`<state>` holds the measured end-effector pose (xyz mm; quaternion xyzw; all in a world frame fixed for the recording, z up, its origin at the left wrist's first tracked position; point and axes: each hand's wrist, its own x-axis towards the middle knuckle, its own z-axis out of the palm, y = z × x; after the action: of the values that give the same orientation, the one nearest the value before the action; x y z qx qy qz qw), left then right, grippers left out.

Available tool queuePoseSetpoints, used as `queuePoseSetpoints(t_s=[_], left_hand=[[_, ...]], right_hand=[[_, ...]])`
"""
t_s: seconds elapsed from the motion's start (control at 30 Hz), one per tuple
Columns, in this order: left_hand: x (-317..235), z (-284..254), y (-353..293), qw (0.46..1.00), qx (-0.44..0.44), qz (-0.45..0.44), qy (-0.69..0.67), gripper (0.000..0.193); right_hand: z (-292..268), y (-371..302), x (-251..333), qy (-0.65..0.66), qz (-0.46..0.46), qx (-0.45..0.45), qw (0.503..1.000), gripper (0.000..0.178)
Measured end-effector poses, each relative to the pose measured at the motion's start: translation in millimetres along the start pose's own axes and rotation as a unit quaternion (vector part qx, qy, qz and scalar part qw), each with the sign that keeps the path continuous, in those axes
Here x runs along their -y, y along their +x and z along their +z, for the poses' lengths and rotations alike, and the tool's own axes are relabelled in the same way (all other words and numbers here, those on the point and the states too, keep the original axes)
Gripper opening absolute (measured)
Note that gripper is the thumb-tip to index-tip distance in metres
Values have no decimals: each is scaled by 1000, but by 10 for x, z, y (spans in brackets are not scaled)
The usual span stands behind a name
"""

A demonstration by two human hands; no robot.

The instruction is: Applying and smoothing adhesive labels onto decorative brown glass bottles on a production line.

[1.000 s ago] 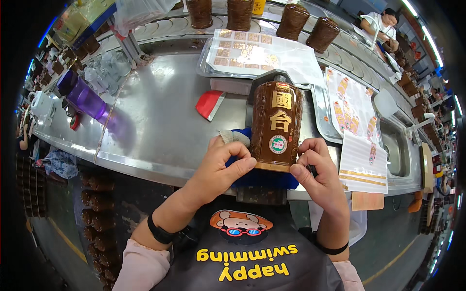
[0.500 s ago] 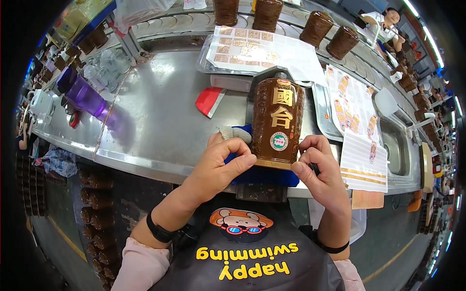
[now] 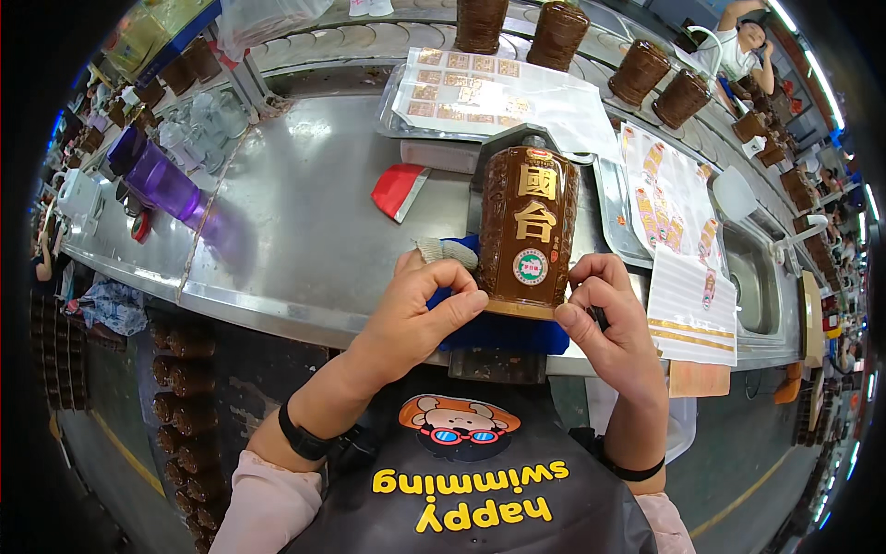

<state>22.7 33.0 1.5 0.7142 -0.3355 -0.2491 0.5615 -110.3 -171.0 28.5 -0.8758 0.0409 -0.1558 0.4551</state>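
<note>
nearest, the left hand [image 3: 415,309] and right hand [image 3: 609,319] flank the base of a tall brown ribbed ceramic bottle [image 3: 528,226] with gold characters and a round label. both hands curl their fingertips against the bottle's lower edge, pinching it from either side, not spread wide. the bottle stands on a blue cloth pad [image 3: 503,328] at the near edge of the long steel workbench [image 3: 305,231]. just left of it lies a red folded card [image 3: 399,189]. beyond, a clear sheet of gold stickers [image 3: 480,92] rests in a tray, and more brown bottles [image 3: 558,32] line the far conveyor
</note>
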Motion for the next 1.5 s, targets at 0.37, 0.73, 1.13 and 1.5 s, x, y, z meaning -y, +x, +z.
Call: queuePoseSetpoints(t_s=[0.37, 0.73, 1.13, 1.5], left_hand=[[33, 6, 11, 1000, -6, 5, 2, 20], [100, -6, 34, 999, 10, 18, 28, 18], [119, 2, 18, 1000, 7, 20, -14, 18], [122, 1, 3, 999, -4, 14, -30, 19]], right_hand=[[-2, 11, 13, -9, 9, 2, 1000, 21], [9, 11, 11, -32, 1, 4, 999, 20], [9, 5, 4, -9, 7, 10, 1000, 18], [18, 8, 11, -9, 7, 6, 1000, 19]])
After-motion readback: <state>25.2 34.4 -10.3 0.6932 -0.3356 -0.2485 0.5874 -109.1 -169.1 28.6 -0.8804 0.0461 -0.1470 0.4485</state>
